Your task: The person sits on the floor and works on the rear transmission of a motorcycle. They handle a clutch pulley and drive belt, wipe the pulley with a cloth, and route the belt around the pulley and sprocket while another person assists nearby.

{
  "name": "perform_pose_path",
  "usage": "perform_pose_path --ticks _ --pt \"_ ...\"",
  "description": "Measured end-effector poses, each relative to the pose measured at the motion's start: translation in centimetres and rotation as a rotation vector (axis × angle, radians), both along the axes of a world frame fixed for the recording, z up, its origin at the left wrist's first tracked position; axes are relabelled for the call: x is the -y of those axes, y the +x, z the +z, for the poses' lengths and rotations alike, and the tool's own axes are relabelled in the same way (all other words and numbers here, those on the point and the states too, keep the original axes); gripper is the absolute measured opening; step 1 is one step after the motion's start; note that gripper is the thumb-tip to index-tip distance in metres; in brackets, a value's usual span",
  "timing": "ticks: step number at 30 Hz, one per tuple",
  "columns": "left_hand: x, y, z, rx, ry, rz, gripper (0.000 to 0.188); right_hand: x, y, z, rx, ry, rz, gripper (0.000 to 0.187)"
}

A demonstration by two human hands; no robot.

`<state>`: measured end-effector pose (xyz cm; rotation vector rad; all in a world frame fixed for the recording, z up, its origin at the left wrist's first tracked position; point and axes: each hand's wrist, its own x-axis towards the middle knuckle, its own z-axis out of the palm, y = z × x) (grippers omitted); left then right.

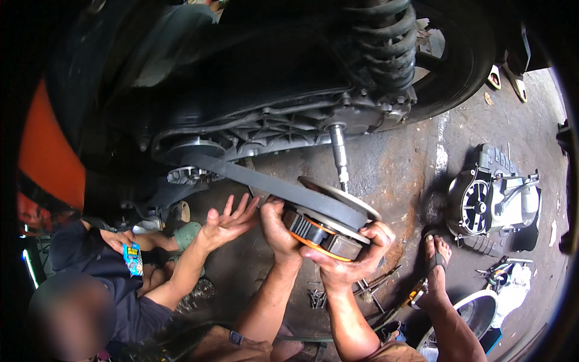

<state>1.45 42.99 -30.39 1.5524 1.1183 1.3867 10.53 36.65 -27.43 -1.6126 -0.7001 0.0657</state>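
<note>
Both my hands are closed around a scooter clutch and rear pulley assembly (310,229), with dark shoes and an orange ring. My left hand (278,235) grips its left side, and my right hand (359,256) wraps its right and lower side. A black drive belt (271,186) sits in the pulley and runs up left to the front pulley (192,149) on the engine case (259,130). Beyond my hands, a bare metal shaft (339,154) sticks out of the case, apart from the assembly. My left fingers are partly hidden behind the assembly.
At left, a co-worker's open hand (226,223) reaches close to my left hand; their other hand holds a blue packet (133,259). A removed engine cover (476,205) lies on the floor at right. Bolts (316,298), a round basin (488,298) and tools (503,271) are nearby.
</note>
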Motion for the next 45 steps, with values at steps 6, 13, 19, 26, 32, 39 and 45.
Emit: perform_pose_path --ticks 6,13,19,26,32,39,45 --pt "0.2 1.8 1.9 0.274 -0.139 0.033 0.038 -0.1 0.7 0.5 -0.050 -0.016 0.047 0.099" --pt "0.8 1.5 1.4 -0.108 0.151 0.081 0.053 0.1 1.4 0.0 -0.010 0.032 0.115 0.100" --pt "0.8 1.6 0.4 -0.087 -0.028 0.174 0.055 -0.1 1.5 -0.5 -0.160 0.040 0.093 0.100" --pt "1.1 3.4 0.4 0.001 0.003 0.207 0.045 -0.7 2.8 -0.5 -0.134 0.095 0.150 0.098" --pt "0.5 5.8 1.1 -0.055 0.090 0.341 0.023 -2.6 3.5 -0.4 -0.237 0.204 0.084 0.082" --pt "-1.2 8.3 3.1 0.567 -0.262 0.373 0.042 -5.9 5.3 -0.3 -0.208 0.269 0.040 0.046" --pt "-1.5 8.4 4.4 0.725 -0.381 0.286 0.055 -7.1 5.6 -0.4 -0.261 0.363 0.010 0.044"
